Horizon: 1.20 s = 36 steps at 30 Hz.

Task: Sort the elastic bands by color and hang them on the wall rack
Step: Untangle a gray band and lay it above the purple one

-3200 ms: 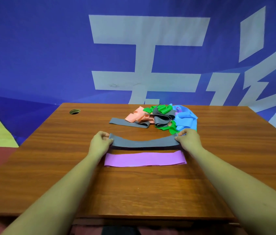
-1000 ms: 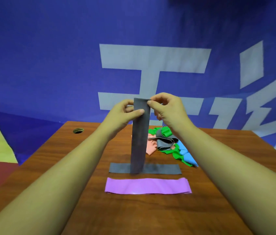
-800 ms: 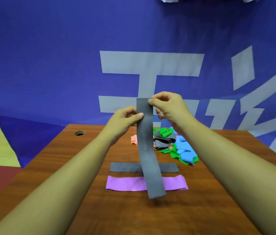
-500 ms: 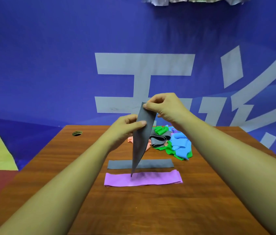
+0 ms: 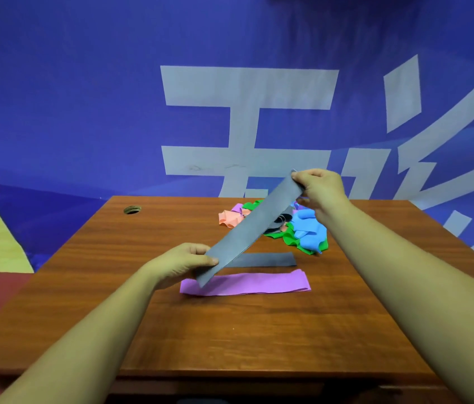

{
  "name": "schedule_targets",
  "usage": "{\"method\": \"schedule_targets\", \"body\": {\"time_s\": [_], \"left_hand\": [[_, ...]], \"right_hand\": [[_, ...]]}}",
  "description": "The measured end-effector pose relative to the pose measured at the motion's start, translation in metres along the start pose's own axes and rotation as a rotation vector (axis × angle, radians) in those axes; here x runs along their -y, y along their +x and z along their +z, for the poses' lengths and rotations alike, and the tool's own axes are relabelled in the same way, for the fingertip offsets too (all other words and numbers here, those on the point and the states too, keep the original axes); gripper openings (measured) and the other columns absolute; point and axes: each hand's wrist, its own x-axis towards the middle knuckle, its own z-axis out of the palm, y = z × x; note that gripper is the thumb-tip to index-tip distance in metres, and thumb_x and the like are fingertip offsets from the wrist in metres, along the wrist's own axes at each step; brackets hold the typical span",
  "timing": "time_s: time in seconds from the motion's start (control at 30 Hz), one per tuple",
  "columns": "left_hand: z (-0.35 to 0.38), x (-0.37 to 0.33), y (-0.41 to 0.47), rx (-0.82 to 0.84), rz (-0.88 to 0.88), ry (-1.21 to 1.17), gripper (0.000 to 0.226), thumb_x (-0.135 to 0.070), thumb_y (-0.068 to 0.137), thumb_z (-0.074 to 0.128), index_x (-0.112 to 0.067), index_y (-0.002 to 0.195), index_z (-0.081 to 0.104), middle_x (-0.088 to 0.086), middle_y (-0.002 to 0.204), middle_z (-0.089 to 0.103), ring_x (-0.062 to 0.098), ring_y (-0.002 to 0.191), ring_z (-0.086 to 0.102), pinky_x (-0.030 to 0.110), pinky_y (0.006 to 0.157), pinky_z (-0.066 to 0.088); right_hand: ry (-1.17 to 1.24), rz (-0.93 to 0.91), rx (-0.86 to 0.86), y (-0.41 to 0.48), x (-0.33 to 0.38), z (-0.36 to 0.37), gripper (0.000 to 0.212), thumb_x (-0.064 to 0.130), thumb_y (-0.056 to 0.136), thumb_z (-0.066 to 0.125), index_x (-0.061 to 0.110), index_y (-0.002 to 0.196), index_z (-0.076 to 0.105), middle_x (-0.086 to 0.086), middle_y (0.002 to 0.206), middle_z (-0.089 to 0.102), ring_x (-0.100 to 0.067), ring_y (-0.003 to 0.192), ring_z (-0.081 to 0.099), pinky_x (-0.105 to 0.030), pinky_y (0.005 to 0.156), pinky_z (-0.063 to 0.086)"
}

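- Forearms enter from the bottom edge, both bare: the left forearm (image 5: 93, 339) from the lower left, the right forearm (image 5: 410, 275) from the lower right, both over a brown wooden table (image 5: 230, 330).
- A purple band (image 5: 259, 282) lies flat on the table nearest the person, stretched left to right. Its left end is partly behind the lower tip of the band in the hands.
- The left hand (image 5: 180, 263) pinches the lower end of the held grey band (image 5: 252, 225), thumb on top and fingers curled beneath, just above the purple band's left end.
- The held grey band slants through the air, taut, from the left hand low to the other hand high (a flat strip, broad face toward the camera).
- A second grey band (image 5: 270, 260) lies flat on the table just behind the purple one and parallel to it. Its left part is hidden by the held strip.
- A pile of loose bands (image 5: 303, 225) sits farther back, right of centre. It has a salmon-pink band (image 5: 228, 218) at its left, green bands (image 5: 291, 239) and blue bands (image 5: 308, 231) at its right, and a crumpled grey band (image 5: 281, 223) between them.
- The right hand (image 5: 321, 188) grips the upper end of the held grey band, fingers curled round it, raised over the pile.
- A cable hole (image 5: 132, 210) is near the table's far left corner.
- A blue banner (image 5: 84, 97) with large white characters (image 5: 247, 88) fills the background.
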Motion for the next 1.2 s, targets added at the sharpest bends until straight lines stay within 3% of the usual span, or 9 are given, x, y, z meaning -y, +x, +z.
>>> {"method": "schedule_targets", "body": {"time_s": [0.13,0.27,0.37,0.47,0.6,0.7,0.83,1.07,1.2], "left_hand": [[-0.018,0.023,0.003,-0.232,-0.037,-0.138,0.020,-0.015,0.072,0.071,-0.009,0.091,0.071,0.008,0.073,0.062,0.011,0.055,0.050,0.019,0.050,0.041],[-0.028,0.033,0.010,-0.483,-0.012,-0.193,0.017,-0.006,0.084,0.071,-0.007,0.101,0.066,0.010,0.081,0.060,0.013,0.055,0.047,0.018,0.045,0.043],[-0.027,0.035,0.015,-0.603,0.019,-0.129,0.025,-0.007,0.084,0.073,-0.009,0.104,0.061,0.010,0.089,0.065,0.016,0.063,0.056,0.026,0.057,0.049],[-0.029,0.042,0.022,-0.681,0.040,0.015,0.026,-0.010,0.085,0.074,-0.012,0.106,0.060,0.008,0.092,0.065,0.017,0.078,0.064,0.029,0.065,0.054],[-0.034,0.053,0.034,-0.710,0.033,0.196,0.023,-0.016,0.084,0.074,-0.017,0.103,0.062,0.005,0.089,0.064,0.019,0.082,0.064,0.038,0.074,0.054],[-0.038,0.059,0.045,-0.744,0.044,0.299,0.022,-0.018,0.084,0.074,-0.018,0.102,0.062,0.002,0.085,0.062,0.017,0.078,0.061,0.029,0.064,0.048],[-0.042,0.070,0.055,-0.779,0.060,0.460,0.020,-0.019,0.085,0.072,-0.018,0.102,0.061,-0.001,0.082,0.060,0.015,0.078,0.058,0.020,0.062,0.040],[-0.043,0.080,0.069,-0.729,0.035,0.722,0.024,-0.017,0.086,0.070,-0.013,0.109,0.062,0.000,0.087,0.059,0.017,0.085,0.055,0.025,0.075,0.037],[-0.045,0.083,0.073,-0.764,0.022,0.700,0.022,-0.018,0.087,0.069,-0.013,0.108,0.063,0.002,0.094,0.058,0.018,0.089,0.056,0.025,0.079,0.038]], "right_hand": [[-0.002,0.096,-0.072,0.005,-0.038,-0.016,0.019,0.009,0.088,0.066,0.011,0.070,0.059,-0.007,0.068,0.058,-0.019,0.061,0.057,-0.022,0.047,0.050],[0.016,0.229,-0.103,0.007,-0.076,-0.022,0.022,0.001,0.087,0.066,0.009,0.069,0.056,-0.011,0.068,0.056,-0.013,0.046,0.058,-0.017,0.037,0.048],[-0.084,0.312,-0.094,0.007,-0.104,-0.024,0.017,0.002,0.083,0.071,0.010,0.074,0.059,-0.009,0.075,0.059,-0.017,0.059,0.056,-0.019,0.035,0.047],[-0.237,0.321,-0.087,0.007,-0.131,-0.026,0.010,0.006,0.082,0.074,0.006,0.077,0.065,-0.011,0.075,0.060,-0.019,0.057,0.051,-0.022,0.038,0.044],[-0.420,0.234,-0.090,0.012,-0.153,-0.025,0.023,0.011,0.078,0.078,0.014,0.061,0.063,-0.007,0.071,0.061,-0.024,0.066,0.053,-0.035,0.061,0.045],[-0.587,0.140,-0.085,0.020,-0.163,-0.021,0.015,0.016,0.078,0.077,0.013,0.068,0.067,-0.004,0.076,0.064,-0.028,0.085,0.062,-0.036,0.074,0.048],[-0.711,0.014,-0.096,0.028,-0.171,-0.010,0.017,0.021,0.084,0.074,0.013,0.095,0.063,-0.001,0.090,0.057,-0.019,0.083,0.051,-0.026,0.068,0.036],[-0.915,-0.024,0.047,0.043,-0.203,-0.011,0.017,0.024,0.083,0.072,0.016,0.095,0.063,-0.008,0.091,0.070,-0.028,0.088,0.063,-0.033,0.072,0.048],[-0.911,-0.092,0.047,0.044,-0.207,-0.013,0.017,0.022,0.085,0.070,0.014,0.098,0.062,-0.008,0.088,0.068,-0.028,0.086,0.063,-0.035,0.073,0.050]]}}
